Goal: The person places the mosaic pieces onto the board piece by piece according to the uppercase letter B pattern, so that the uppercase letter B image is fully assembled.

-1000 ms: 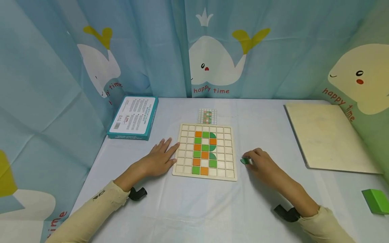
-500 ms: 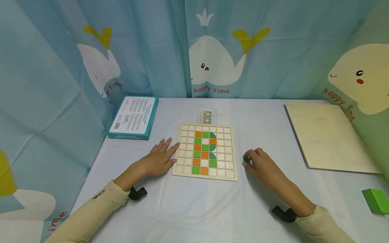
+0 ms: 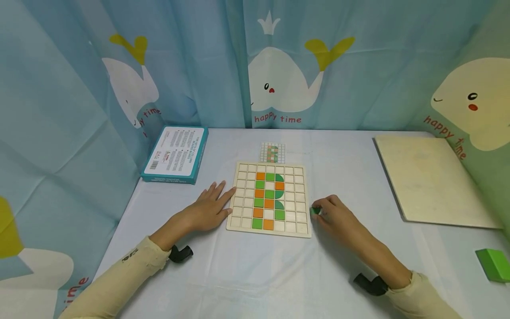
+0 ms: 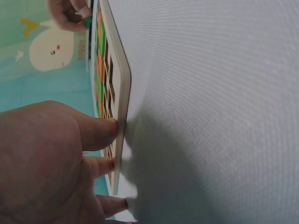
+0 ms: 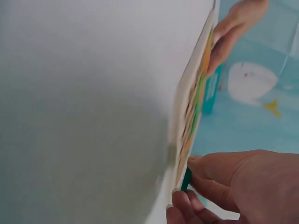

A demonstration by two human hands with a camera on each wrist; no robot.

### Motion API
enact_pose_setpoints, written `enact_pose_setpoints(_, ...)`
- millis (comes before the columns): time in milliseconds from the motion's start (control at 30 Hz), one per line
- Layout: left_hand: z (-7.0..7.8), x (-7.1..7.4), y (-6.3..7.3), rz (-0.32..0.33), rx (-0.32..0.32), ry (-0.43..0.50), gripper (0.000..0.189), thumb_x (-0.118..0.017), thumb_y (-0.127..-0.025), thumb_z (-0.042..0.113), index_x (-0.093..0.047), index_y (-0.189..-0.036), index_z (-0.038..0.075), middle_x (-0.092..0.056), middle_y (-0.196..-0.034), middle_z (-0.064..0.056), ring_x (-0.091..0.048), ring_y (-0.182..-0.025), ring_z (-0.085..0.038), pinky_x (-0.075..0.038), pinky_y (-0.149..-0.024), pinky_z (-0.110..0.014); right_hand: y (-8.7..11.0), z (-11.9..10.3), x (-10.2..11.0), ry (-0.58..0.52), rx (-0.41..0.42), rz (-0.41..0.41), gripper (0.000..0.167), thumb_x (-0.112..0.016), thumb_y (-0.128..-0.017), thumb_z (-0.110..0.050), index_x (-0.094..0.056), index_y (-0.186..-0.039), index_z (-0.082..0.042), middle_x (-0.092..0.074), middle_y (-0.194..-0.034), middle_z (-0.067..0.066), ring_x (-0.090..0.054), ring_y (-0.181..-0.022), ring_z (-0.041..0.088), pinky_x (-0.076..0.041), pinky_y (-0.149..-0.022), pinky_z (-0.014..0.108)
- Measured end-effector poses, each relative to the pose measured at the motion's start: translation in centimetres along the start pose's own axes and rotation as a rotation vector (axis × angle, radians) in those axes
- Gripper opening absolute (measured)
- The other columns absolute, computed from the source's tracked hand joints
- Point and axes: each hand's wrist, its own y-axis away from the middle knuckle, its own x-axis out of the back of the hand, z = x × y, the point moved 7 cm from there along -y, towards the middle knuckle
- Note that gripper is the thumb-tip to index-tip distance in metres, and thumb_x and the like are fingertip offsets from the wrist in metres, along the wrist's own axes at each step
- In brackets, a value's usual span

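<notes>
A pale wooden grid board (image 3: 300, 204) lies flat on the table, with orange squares (image 3: 280, 186), light green squares (image 3: 280, 215) and dark green quarter-round tiles (image 3: 279, 205) set in its middle columns. Fingers spread, my left hand (image 3: 206, 213) rests against the board's left edge; in the left wrist view its thumb (image 4: 100, 133) touches the rim. Between thumb and fingers, my right hand (image 3: 338, 218) pinches a dark green tile (image 5: 186, 179) at the board's right edge. Fingers partly cover that tile, so its full shape is hidden.
Behind the board lies a small printed pattern card (image 3: 272, 152). A teal box (image 3: 175, 153) stands at the back left. On the right are a large pale wooden panel (image 3: 434, 181) and a green block (image 3: 493, 264). Whale-print curtains (image 3: 223, 66) enclose the table.
Holding the dark green tile, my right hand has shifted left to the board's right edge, and the tile has turned in the fingers. The left hand and board stay in place.
</notes>
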Motion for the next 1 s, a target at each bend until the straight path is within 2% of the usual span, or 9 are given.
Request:
enact_pose_setpoints(200,-0.1,0.0,-0.1,0.003,0.006,-0.007,0.067,-0.046,-0.112,0.037,-0.021,-0.171,0.017,-0.007,-0.176,-0.022,0.000,-0.162,-0.046,-0.010,-0.128,-0.065,-0.3,-4.1,-1.4,-0.030,0.185,-0.010,0.021,-0.080,-0.092,-0.002,-0.071,-0.111,-0.004,-0.061,-0.106,0.006,-0.061,-0.087,0.015,-0.057,-0.075,0.030)
enact_pose_setpoints(333,-0.2,-0.1,-0.2,0.007,0.003,-0.011,0.067,-0.046,-0.112,0.037,-0.021,-0.171,0.017,-0.007,-0.176,-0.022,-0.001,-0.162,-0.046,-0.011,-0.128,-0.065,-0.3,-6.0,-3.0,-0.010,0.242,-0.056,0.022,-0.081,-0.092,-0.006,-0.072,-0.112,-0.007,-0.063,-0.106,0.003,-0.059,-0.085,0.011,-0.055,-0.075,0.027)
enact_pose_setpoints(500,-0.1,-0.2,-0.2,0.008,-0.002,0.000,0.067,-0.046,-0.112,0.037,-0.022,-0.170,0.017,-0.007,-0.176,-0.022,-0.001,-0.162,-0.046,-0.011,-0.128,-0.066,-0.4,-7.3,-4.0,0.049,0.313,-0.033,0.024,-0.085,-0.088,-0.007,-0.070,-0.107,-0.011,-0.065,-0.099,0.001,-0.057,-0.079,0.011,-0.053,-0.072,0.028)
enact_pose_setpoints(667,-0.1,-0.2,-0.1,0.010,0.003,-0.003,0.067,-0.046,-0.112,0.038,-0.021,-0.171,0.018,-0.006,-0.176,-0.021,0.000,-0.163,-0.046,-0.011,-0.128,-0.065,-0.8,-7.7,-4.2,0.021,0.326,0.003,0.020,-0.086,-0.086,-0.002,-0.072,-0.098,-0.010,-0.064,-0.094,0.001,-0.053,-0.079,0.011,-0.051,-0.070,0.025)
enact_pose_setpoints(833,0.0,-0.1,-0.1,0.011,0.003,-0.004,0.067,-0.046,-0.112,0.038,-0.021,-0.171,0.018,-0.006,-0.176,-0.021,0.000,-0.163,-0.045,-0.010,-0.128,-0.065,-1.1,-7.4,-4.2,0.003,0.281,-0.020,0.019,-0.086,-0.086,-0.001,-0.074,-0.097,-0.010,-0.063,-0.095,0.001,-0.055,-0.081,0.011,-0.052,-0.072,0.026)
enact_pose_setpoints(1000,-0.1,-0.2,-0.1,0.011,0.001,-0.006,0.067,-0.045,-0.112,0.038,-0.021,-0.171,0.018,-0.006,-0.176,-0.021,0.000,-0.163,-0.045,-0.010,-0.128,-0.065,-1.2,-7.3,-4.0,0.012,0.287,-0.041,0.018,-0.084,-0.086,0.002,-0.075,-0.098,-0.009,-0.064,-0.097,0.002,-0.058,-0.080,0.012,-0.054,-0.072,0.026)
